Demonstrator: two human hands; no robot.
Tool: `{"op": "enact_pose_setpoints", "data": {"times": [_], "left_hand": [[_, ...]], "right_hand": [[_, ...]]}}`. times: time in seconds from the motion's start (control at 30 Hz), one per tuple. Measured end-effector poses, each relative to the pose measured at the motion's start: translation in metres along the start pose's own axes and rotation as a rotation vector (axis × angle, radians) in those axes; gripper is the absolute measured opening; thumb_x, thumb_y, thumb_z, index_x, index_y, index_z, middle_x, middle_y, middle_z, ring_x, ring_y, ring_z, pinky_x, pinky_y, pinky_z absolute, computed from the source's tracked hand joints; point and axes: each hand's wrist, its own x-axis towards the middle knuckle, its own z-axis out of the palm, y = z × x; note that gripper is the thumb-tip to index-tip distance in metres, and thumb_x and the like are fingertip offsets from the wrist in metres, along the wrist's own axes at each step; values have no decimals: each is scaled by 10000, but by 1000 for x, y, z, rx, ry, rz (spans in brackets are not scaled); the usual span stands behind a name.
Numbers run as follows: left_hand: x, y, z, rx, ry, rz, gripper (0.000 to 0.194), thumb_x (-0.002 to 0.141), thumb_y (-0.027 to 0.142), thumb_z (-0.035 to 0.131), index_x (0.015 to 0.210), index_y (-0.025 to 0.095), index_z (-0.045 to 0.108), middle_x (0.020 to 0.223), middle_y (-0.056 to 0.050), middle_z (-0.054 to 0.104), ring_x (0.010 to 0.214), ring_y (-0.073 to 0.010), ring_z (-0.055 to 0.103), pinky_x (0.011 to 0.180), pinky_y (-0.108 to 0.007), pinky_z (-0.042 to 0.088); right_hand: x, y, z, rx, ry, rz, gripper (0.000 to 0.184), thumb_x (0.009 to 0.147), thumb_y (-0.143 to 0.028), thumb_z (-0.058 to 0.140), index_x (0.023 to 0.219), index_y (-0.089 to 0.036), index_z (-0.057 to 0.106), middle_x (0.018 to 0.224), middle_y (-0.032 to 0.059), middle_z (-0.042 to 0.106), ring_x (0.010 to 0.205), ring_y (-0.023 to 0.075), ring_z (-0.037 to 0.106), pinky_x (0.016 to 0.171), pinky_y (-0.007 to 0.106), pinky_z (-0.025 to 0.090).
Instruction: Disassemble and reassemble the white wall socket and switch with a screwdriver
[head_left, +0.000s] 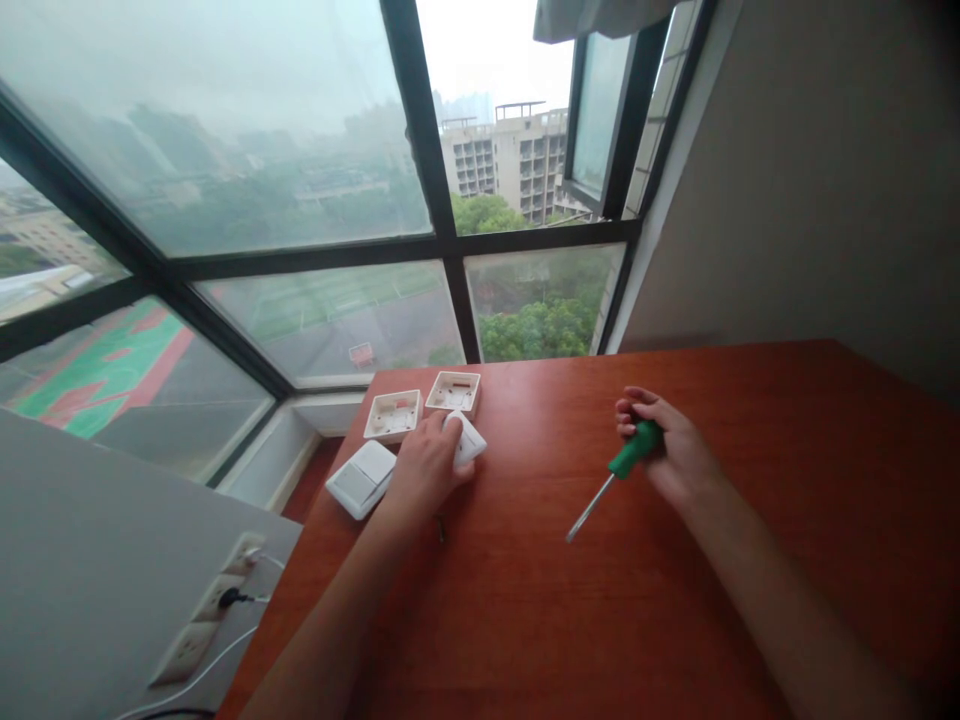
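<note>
My left hand (431,460) is closed on a white socket faceplate (469,440), tilted just above or against the tabletop; its underside is hidden. Under my left wrist's outer side lies a white wall switch plate (361,478) with wide rocker panels. Two open white mounting boxes stand beyond the fingers: one wall box (394,416) to the left, another mounting box (453,393) to its right. In my right hand (675,450) is a screwdriver (636,449) with a green handle, its metal shaft pointing down and left, over the table. A small dark screw-like piece (441,528) lies near my left forearm.
The reddish-brown wooden table (570,620) reaches to the window (322,330) and the right wall. Its left edge runs beside a low wall with power outlets (217,597), a black plug (231,597) and white cables (202,675).
</note>
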Motion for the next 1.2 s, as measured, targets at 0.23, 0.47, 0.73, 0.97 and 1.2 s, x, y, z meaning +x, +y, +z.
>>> {"op": "enact_pose_setpoints", "data": {"times": [0.23, 0.47, 0.73, 0.97, 1.2], "left_hand": [[-2, 2, 6, 26, 9, -24, 328, 761, 302, 673, 1010, 191, 490, 1143, -115, 562, 1031, -283, 571, 897, -407, 446], [-7, 1, 8, 68, 87, -37, 304, 773, 285, 659, 1002, 182, 489, 1294, -169, 511, 1183, -327, 511, 982, -458, 411], [-14, 3, 4, 63, 111, -58, 310, 771, 285, 682, 991, 168, 498, 1346, -197, 478, 1234, -342, 476, 1035, -480, 381], [-14, 12, -6, 37, 143, -18, 272, 797, 302, 672, 991, 159, 547, 1349, -193, 483, 1246, -355, 466, 1056, -507, 365], [-31, 56, -24, -128, 149, 134, 134, 906, 225, 490, 992, 190, 585, 1227, -114, 599, 1093, -288, 582, 918, -445, 493]], "right_hand": [[2, 32, -14, -153, 78, -80, 225, 739, -359, 675, 895, -235, 571, 900, 40, 703, 851, 201, 669, 783, 370, 547], [-12, 21, -24, -934, -112, -24, 402, 804, -575, 572, 791, -183, 658, 589, -15, 572, 516, 141, 524, 456, 245, 397], [-27, 10, -30, -536, -255, 316, 367, 737, -526, 691, 827, -185, 589, 814, 13, 626, 692, 131, 592, 610, 249, 488], [-30, 27, 7, -501, -439, 170, 291, 733, -376, 682, 797, -217, 447, 847, 7, 612, 804, 166, 629, 722, 291, 497], [-27, 56, 71, -1084, -554, -256, 147, 783, -173, 583, 924, -200, 616, 975, 48, 559, 884, 166, 578, 788, 292, 481]]}}
